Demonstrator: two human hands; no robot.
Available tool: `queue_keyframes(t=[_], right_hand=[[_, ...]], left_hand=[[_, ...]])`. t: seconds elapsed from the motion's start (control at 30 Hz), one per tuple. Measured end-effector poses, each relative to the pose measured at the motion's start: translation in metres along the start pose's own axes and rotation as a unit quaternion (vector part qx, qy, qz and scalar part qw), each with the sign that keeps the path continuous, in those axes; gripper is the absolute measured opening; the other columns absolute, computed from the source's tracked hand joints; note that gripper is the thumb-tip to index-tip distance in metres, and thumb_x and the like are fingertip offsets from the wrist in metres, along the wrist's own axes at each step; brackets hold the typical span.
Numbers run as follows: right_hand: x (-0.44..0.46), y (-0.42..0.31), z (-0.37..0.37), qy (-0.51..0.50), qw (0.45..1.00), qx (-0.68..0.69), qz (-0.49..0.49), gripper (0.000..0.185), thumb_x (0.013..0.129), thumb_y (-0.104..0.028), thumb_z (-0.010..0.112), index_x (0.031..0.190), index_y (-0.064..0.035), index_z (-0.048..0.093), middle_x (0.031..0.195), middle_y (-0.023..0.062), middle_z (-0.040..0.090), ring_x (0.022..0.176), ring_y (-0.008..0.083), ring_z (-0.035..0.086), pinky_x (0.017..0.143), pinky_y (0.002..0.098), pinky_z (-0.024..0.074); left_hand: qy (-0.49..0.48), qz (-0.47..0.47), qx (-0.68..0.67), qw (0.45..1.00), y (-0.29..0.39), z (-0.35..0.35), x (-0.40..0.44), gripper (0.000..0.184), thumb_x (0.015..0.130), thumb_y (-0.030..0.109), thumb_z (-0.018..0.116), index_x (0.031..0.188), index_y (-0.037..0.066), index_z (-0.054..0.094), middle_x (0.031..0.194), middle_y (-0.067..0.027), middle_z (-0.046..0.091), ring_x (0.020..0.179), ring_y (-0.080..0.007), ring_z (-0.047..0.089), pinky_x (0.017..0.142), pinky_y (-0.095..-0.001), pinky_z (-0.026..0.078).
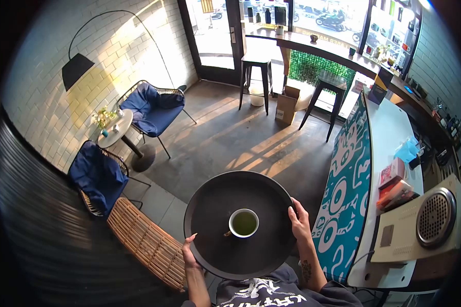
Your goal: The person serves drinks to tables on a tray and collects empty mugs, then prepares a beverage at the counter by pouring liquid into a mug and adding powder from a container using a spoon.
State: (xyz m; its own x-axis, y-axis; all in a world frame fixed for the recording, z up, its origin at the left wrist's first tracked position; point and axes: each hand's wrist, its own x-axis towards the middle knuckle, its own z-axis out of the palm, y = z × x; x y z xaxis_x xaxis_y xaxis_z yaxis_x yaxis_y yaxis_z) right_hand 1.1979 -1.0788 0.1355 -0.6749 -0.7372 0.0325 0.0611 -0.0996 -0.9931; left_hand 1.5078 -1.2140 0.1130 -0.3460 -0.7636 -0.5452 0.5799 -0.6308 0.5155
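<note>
A round black tray is held level in front of the body, with a white cup of green liquid standing near its middle. The cup's handle points to the lower left. My left hand grips the tray's left rim, its thumb over the edge. On the right rim, my right hand holds the tray with the thumb on top; the other fingers are partly hidden beneath it.
A teal patterned counter runs along the right, bearing a beige machine. At left are a wicker bench, blue-covered chairs and a round table. Stools and a cardboard box stand ahead.
</note>
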Motion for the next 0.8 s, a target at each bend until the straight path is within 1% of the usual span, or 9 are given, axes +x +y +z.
queue_keyframes(t=[0.07,0.2,0.23,0.3,0.37,0.47,0.57,0.67,0.8], right_hand=[[0.036,0.005,0.008,-0.002,1.000,0.006,0.003,0.034,0.099,-0.010,0.051,0.130,0.0037,0.051,0.112,0.0025,0.060,0.103,0.0091,0.054,0.094,0.0232,0.0404],[0.114,0.001,0.019,0.009,1.000,0.008,-0.021,0.034,0.099,-0.010,0.050,0.130,0.0040,0.051,0.115,0.0036,0.060,0.106,0.0103,0.054,0.096,0.0240,0.0399],[0.130,0.001,0.024,0.018,0.999,0.004,-0.027,0.034,0.099,-0.010,0.049,0.130,0.0040,0.051,0.116,0.0041,0.060,0.107,0.0109,0.054,0.097,0.0243,0.0395],[0.166,-0.005,0.027,-0.005,0.999,0.032,-0.011,0.034,0.100,-0.011,0.049,0.130,0.0040,0.051,0.117,0.0051,0.061,0.109,0.0119,0.054,0.098,0.0246,0.0390],[0.203,0.003,0.029,0.007,0.999,0.015,-0.040,0.033,0.100,-0.010,0.048,0.130,0.0041,0.051,0.116,0.0053,0.061,0.109,0.0120,0.054,0.097,0.0249,0.0393],[0.254,0.005,0.035,-0.011,0.999,0.033,-0.018,0.034,0.100,-0.010,0.047,0.131,0.0047,0.050,0.117,0.0088,0.062,0.109,0.0139,0.055,0.097,0.0264,0.0403],[0.298,-0.001,0.048,-0.001,1.000,0.015,-0.024,0.034,0.100,-0.010,0.047,0.131,0.0049,0.050,0.117,0.0095,0.062,0.110,0.0144,0.055,0.097,0.0266,0.0401],[0.341,0.007,0.053,0.006,0.999,-0.011,-0.042,0.034,0.100,-0.010,0.047,0.131,0.0053,0.050,0.117,0.0101,0.062,0.110,0.0147,0.055,0.097,0.0267,0.0400],[0.393,0.008,0.064,0.041,0.998,-0.022,-0.036,0.035,0.100,-0.010,0.047,0.131,0.0065,0.049,0.118,0.0111,0.061,0.110,0.0152,0.055,0.098,0.0267,0.0399]], left_hand=[[-0.006,0.000,0.004,1.000,0.008,0.013,0.036,0.039,0.080,0.028,0.061,0.108,0.000,0.063,0.106,-0.0140,0.067,0.095,-0.0278,0.065,0.086,-0.0388,0.054],[-0.045,0.007,0.006,0.999,0.024,0.066,0.092,0.041,0.081,0.029,0.060,0.110,0.000,0.062,0.107,-0.0143,0.066,0.095,-0.0278,0.065,0.086,-0.0391,0.054],[-0.035,0.009,0.005,0.999,0.029,0.078,0.103,0.041,0.081,0.029,0.060,0.110,0.000,0.062,0.107,-0.0143,0.066,0.095,-0.0278,0.065,0.086,-0.0391,0.054],[-0.044,0.006,0.003,0.999,0.036,0.102,0.133,0.037,0.083,0.030,0.058,0.107,0.001,0.063,0.102,-0.0125,0.067,0.091,-0.0256,0.065,0.080,-0.0355,0.055],[-0.032,0.039,0.029,0.998,0.044,0.127,0.158,0.037,0.084,0.029,0.057,0.107,0.001,0.063,0.102,-0.0123,0.067,0.091,-0.0252,0.065,0.080,-0.0350,0.055],[-0.042,0.015,-0.006,0.999,0.058,0.158,0.190,0.040,0.083,0.028,0.058,0.109,-0.001,0.062,0.106,-0.0149,0.067,0.093,-0.0271,0.065,0.084,-0.0366,0.054],[-0.045,0.054,0.005,0.998,0.065,0.161,0.240,0.040,0.083,0.028,0.056,0.109,-0.001,0.062,0.105,-0.0149,0.067,0.093,-0.0272,0.066,0.084,-0.0363,0.054],[-0.076,0.003,-0.010,0.997,0.082,0.201,0.272,0.040,0.084,0.028,0.056,0.109,-0.002,0.061,0.103,-0.0146,0.067,0.092,-0.0268,0.066,0.083,-0.0359,0.054],[-0.126,-0.019,0.006,0.992,0.100,0.226,0.343,0.039,0.083,0.029,0.057,0.108,-0.001,0.062,0.102,-0.0137,0.067,0.091,-0.0263,0.066,0.083,-0.0360,0.054]])
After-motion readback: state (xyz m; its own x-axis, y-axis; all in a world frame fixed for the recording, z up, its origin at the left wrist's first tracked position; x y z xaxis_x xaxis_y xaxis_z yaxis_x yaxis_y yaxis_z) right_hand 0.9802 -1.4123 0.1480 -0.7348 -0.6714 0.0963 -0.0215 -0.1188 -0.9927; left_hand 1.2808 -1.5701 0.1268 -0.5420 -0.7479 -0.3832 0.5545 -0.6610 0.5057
